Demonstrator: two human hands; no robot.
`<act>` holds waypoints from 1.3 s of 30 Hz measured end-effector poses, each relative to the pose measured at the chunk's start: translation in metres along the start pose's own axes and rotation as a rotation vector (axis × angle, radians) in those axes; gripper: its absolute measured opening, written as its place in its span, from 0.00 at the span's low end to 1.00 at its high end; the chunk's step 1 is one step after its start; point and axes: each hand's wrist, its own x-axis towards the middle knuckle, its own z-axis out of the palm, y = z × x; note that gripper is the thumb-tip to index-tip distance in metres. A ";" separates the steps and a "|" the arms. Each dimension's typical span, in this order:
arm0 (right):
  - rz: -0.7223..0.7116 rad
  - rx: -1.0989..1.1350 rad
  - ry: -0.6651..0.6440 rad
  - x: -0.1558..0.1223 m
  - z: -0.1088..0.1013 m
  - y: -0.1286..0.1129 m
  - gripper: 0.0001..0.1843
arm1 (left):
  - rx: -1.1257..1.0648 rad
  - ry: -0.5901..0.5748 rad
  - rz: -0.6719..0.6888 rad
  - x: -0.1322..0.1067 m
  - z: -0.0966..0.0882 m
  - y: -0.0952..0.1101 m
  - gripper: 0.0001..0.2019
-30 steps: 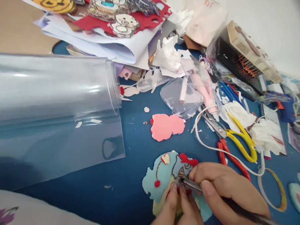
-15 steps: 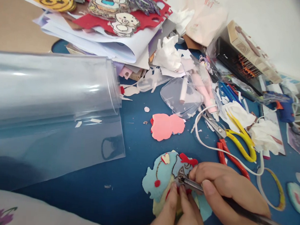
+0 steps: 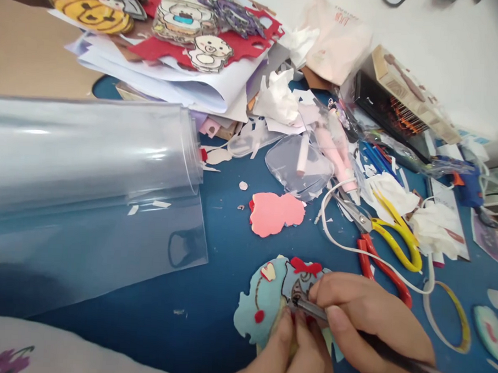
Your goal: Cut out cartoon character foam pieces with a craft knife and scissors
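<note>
A light-blue felt-like cutout [image 3: 250, 299] lies low in the middle of the head view, with black outlines, a red bow, a cream heart and a red dot on it. My left hand [image 3: 293, 348] pinches its lower edge and steadies it; part of the cutout is hidden under the fingers. My right hand [image 3: 371, 315] grips a dark pen-like tool [image 3: 310, 307] with a metallic front end. Its tip meets the greyish, outlined patch under the bow, just beyond my left fingertips. Above them, apart from both hands, lies a pink cutout [image 3: 276, 212].
A roll of clear plastic sheet [image 3: 89, 152] covers the left side of the blue table [image 3: 221, 246]. Yellow-handled scissors [image 3: 399, 240], red-handled pliers [image 3: 388, 269], a white cord [image 3: 353, 246] and a tape ring [image 3: 458, 311] lie right. Papers [image 3: 163, 81] and scraps crowd the back.
The view has tilted a little, so the table things sit slightly lower. Both hands and the tool appear a little further left, the tip still on the cutout.
</note>
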 end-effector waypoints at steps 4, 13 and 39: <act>-0.055 0.035 -0.116 0.007 0.001 0.001 0.19 | 0.107 0.122 -0.017 0.000 0.010 0.006 0.11; -0.064 0.053 -0.099 0.008 -0.001 0.005 0.13 | 0.092 0.161 -0.041 0.001 0.014 0.008 0.10; -0.046 0.104 -0.014 0.002 0.002 0.003 0.12 | 0.098 0.139 -0.030 0.004 0.010 0.004 0.09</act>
